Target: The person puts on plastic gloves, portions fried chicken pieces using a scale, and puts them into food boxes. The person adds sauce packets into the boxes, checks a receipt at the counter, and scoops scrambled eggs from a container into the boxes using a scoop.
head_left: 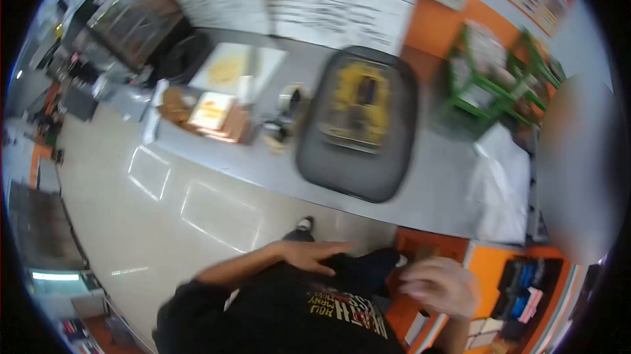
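My left hand (317,256) hangs in front of my black shirt, below the counter edge, fingers stretched out and nothing in them. To its right, my right hand (442,286) is blurred by motion near the orange cabinet; its fingers look loosely bent and apart, with no held thing visible. Neither hand touches the counter. Above them on the counter lies a dark grey tray (358,177). On it rests a rectangular, see-through container (355,142) with yellow contents and dark pieces whose kind I cannot make out.
Left of the tray stand a roll of tape (290,96), stacked boxes (220,116) and a white board (268,65) with yellow bits. Green baskets (483,83) and a white plastic bag (501,180) are at the right. A large blurred shape (582,170) blocks the far right.
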`<state>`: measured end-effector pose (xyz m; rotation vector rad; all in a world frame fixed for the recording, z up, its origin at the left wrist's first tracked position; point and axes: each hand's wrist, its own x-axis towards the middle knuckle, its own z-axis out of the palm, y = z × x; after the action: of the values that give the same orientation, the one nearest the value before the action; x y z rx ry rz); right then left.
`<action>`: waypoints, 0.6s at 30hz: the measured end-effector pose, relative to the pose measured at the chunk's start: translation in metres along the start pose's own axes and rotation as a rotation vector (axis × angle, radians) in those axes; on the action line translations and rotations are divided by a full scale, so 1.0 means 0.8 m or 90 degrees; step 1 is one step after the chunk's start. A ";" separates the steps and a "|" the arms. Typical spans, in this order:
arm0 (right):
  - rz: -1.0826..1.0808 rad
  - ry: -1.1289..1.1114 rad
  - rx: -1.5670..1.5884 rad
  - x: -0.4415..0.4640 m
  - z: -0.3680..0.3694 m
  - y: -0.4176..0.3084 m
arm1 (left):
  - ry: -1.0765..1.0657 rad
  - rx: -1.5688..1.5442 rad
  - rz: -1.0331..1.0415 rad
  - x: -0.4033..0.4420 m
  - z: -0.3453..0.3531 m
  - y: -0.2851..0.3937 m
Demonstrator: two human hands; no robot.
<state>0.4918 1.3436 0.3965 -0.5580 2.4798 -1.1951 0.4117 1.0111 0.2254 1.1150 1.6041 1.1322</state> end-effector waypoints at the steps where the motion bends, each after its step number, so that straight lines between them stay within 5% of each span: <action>1: -0.024 -0.050 0.000 0.085 0.055 -0.033 | 0.069 -0.011 -0.148 -0.094 -0.011 -0.046; 3: -0.172 -0.191 0.123 0.235 0.175 -0.037 | 0.250 -0.051 -0.340 -0.247 -0.015 -0.071; 4: -0.238 -0.185 0.166 0.296 0.224 -0.061 | 0.441 0.067 -0.545 -0.317 0.048 -0.148; 5: -0.265 -0.166 0.177 0.342 0.255 -0.100 | 0.577 -0.034 -0.633 -0.373 0.104 -0.222; 6: -0.292 -0.149 0.187 0.383 0.277 -0.130 | 0.704 -0.502 -0.538 -0.397 0.104 -0.200; 7: -0.312 -0.171 0.201 0.422 0.293 -0.153 | 0.729 -0.819 -0.582 -0.427 0.126 -0.222; 9: -0.326 -0.239 0.252 0.484 0.331 -0.190 | 0.759 -1.025 -0.338 -0.465 0.236 -0.367; 10: -0.236 -0.317 0.316 0.514 0.348 -0.203 | 0.819 -1.074 -0.340 -0.461 0.237 -0.331; 13: -0.313 -0.284 0.204 0.623 0.444 -0.215 | 0.941 -1.099 -0.307 -0.498 0.193 -0.250; 16: -0.188 -0.461 0.231 0.723 0.498 -0.255 | 1.036 -1.046 -0.274 -0.560 0.123 -0.200; 18: -0.307 -0.339 0.219 0.783 0.555 -0.267 | 1.090 -0.986 -0.259 -0.608 0.058 -0.180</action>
<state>0.1925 0.6252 0.2257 -1.2298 1.6967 -1.3731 0.5439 0.5256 0.1464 -1.4823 0.9962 2.3925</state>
